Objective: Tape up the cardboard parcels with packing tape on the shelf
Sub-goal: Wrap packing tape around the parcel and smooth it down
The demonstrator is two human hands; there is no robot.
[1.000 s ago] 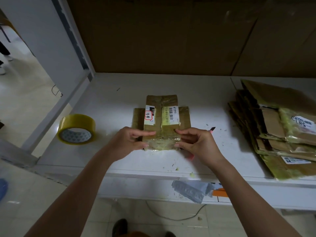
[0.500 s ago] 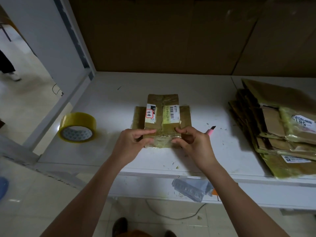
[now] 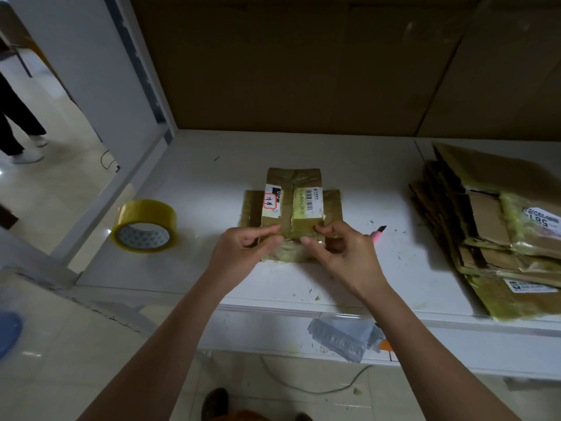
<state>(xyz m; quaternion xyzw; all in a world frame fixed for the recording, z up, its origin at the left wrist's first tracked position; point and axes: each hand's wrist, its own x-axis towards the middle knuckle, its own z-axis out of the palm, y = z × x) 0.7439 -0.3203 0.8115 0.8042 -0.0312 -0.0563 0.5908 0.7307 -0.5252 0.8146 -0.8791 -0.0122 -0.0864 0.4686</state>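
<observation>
White shelf surface [image 3: 303,153], lit from above, backed by brown cardboard sheeting. At the left edge, a roll of yellow packing tape [image 3: 144,225] is laid flat, well apart from the parcel. At centre, a small flat brown cardboard parcel [image 3: 293,205] wrapped in yellowish tape and bearing white labels is set on the shelf. Its near end is pinched by the left hand [image 3: 243,253] with forefinger extended along the top, and by the right hand [image 3: 346,256] with fingers curled. A pink-handled cutter [image 3: 378,235] is seen just beside the right hand. At right, a stack of taped cardboard parcels [image 3: 498,232] is piled.
</observation>
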